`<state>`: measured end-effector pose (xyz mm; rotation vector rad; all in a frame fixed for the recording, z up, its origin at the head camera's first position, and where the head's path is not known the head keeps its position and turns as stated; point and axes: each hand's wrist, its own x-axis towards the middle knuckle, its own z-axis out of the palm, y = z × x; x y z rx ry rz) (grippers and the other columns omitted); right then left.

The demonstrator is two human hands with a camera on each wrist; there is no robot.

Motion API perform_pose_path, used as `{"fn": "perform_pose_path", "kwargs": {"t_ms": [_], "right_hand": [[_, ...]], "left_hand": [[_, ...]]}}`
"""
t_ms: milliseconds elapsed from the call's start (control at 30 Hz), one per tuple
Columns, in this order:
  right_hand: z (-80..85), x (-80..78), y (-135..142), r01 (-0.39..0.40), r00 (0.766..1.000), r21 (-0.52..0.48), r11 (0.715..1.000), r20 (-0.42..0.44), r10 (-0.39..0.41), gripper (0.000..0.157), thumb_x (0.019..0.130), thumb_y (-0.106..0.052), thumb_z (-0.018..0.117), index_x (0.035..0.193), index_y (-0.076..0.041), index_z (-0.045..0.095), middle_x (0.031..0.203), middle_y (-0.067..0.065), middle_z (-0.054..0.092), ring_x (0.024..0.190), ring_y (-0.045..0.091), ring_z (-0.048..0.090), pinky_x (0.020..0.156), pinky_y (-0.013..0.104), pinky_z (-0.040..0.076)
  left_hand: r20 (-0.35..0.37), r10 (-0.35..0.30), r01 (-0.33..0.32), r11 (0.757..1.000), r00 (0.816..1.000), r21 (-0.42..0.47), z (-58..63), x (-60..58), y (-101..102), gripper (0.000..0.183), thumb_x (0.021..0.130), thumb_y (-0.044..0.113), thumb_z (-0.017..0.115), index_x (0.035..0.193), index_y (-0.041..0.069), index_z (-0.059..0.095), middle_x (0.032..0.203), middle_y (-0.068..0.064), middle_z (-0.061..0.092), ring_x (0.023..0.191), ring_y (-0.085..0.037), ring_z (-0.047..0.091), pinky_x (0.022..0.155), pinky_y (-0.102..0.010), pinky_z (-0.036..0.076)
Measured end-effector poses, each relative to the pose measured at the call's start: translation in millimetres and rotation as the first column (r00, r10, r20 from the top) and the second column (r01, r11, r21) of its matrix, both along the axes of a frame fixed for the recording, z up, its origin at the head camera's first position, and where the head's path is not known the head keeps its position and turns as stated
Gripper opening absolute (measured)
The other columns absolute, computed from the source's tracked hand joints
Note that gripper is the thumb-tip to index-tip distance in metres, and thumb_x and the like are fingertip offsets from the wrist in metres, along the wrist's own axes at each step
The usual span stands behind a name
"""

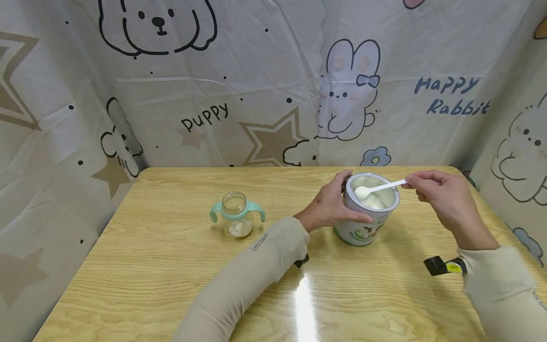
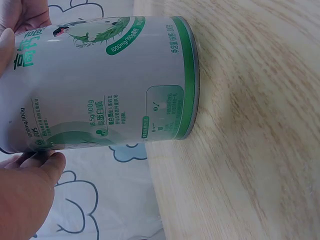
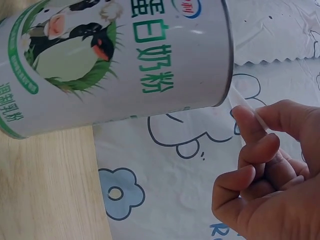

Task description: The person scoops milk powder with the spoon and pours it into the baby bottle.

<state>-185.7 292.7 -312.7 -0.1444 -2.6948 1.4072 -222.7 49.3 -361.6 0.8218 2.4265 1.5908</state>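
My left hand (image 1: pixel 331 204) grips the white and green milk powder can (image 1: pixel 363 230) near its rim, thumb across the front. The can has no lid on and holds pale powder; in the left wrist view its green base edge meets the table. Between thumb and fingers my right hand (image 1: pixel 444 197) pinches the handle end of a white scoop (image 1: pixel 389 185). The scoop's bowl, heaped with powder, is over the can's mouth. In the right wrist view the can (image 3: pixel 120 65) hides most of the scoop.
Left of the can stands a clear baby bottle (image 1: pixel 239 225) with mint-green handles, uncapped, with some powder at its bottom. The wooden table (image 1: pixel 141 285) ends at a cartoon-printed cloth (image 1: pixel 265 71) behind and at both sides.
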Motion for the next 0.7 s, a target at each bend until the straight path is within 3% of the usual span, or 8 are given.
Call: {"fn": "perform_pose_path", "kwargs": {"t_ms": [233,467,567,700], "right_hand": [[4.7,-0.8,1,0.011,1.0,-0.05,0.999,-0.007,-0.011,0.043,0.099,-0.041,0.062,0.117,-0.002,0.063,0.083,-0.025,0.067,0.078,0.01,0.051,0.067,0.012,0.05],[9.2,0.0,2,-0.013,0.999,-0.193,0.981,-0.032,0.007,0.013,0.098,-0.03,0.066,0.101,-0.019,0.071,0.083,-0.018,0.07,0.073,0.009,0.051,0.064,0.013,0.051],[10.5,0.6,3,-0.036,0.998,-0.291,0.956,-0.052,0.022,0.007,0.096,-0.025,0.069,0.094,-0.021,0.073,0.081,-0.014,0.072,0.068,0.008,0.052,0.061,0.015,0.051],[11.7,0.9,4,-0.063,0.997,-0.441,0.895,-0.068,0.036,0.008,0.095,-0.018,0.071,0.088,-0.018,0.075,0.079,-0.009,0.073,0.065,0.008,0.052,0.059,0.015,0.05]], "left_hand": [[0.014,0.004,-0.004,1.0,1.0,-0.015,1.9,2.5,-5,0.112,0.068,0.026,0.095,0.155,0.009,0.028,0.152,-0.007,0.044,0.138,-0.017,0.044,0.111,-0.028,0.039],[0.051,0.008,-0.008,1.0,0.999,-0.013,3.9,3.0,-16,0.111,0.07,0.029,0.094,0.156,0.009,0.027,0.157,-0.006,0.038,0.142,-0.02,0.038,0.113,-0.029,0.036],[0.062,0.006,-0.005,1.0,0.998,-0.013,5.0,2.4,-21,0.111,0.071,0.029,0.093,0.157,0.01,0.026,0.159,-0.007,0.035,0.143,-0.022,0.036,0.113,-0.03,0.036],[0.068,-0.001,0.002,1.0,0.998,-0.018,7.8,1.2,-29,0.11,0.072,0.029,0.093,0.157,0.01,0.026,0.159,-0.006,0.033,0.144,-0.021,0.035,0.114,-0.032,0.036]]}}
